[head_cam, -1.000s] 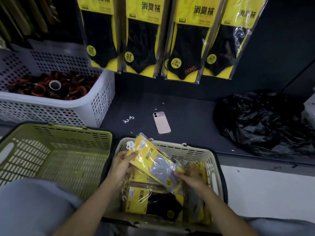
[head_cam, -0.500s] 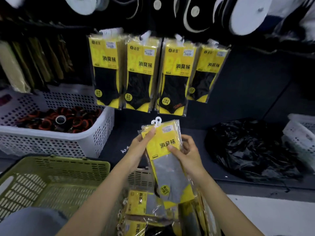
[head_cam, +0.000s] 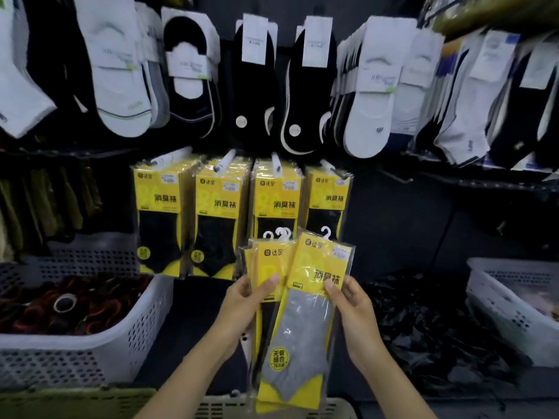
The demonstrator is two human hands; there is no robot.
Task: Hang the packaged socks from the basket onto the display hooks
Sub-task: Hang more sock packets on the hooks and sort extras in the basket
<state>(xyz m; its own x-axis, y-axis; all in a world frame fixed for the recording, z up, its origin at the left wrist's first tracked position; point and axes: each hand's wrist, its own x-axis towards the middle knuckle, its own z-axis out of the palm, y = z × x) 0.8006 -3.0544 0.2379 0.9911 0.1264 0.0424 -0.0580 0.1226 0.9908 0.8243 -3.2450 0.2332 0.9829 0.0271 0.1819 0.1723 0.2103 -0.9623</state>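
4 hooks [head_cam: 223, 161] stocked; yet to hang: grey sock pack [head_cam: 305, 322] pinched in right hand [head_cam: 354, 309], small stack [head_cam: 266, 258] pinched in left hand [head_cam: 245, 300].

Shop: packaged socks [head_cam: 217, 219] on hooks [head_cam: 223, 160]

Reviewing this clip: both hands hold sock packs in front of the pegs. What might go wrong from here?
1. The right hand holds a grey-sock pack, but the hung packs all show black socks; it may land on a mismatched peg.
2. The left hand pinches several fanned packs; one could slip during hanging.
3. The pegs look nearly full, leaving little room.
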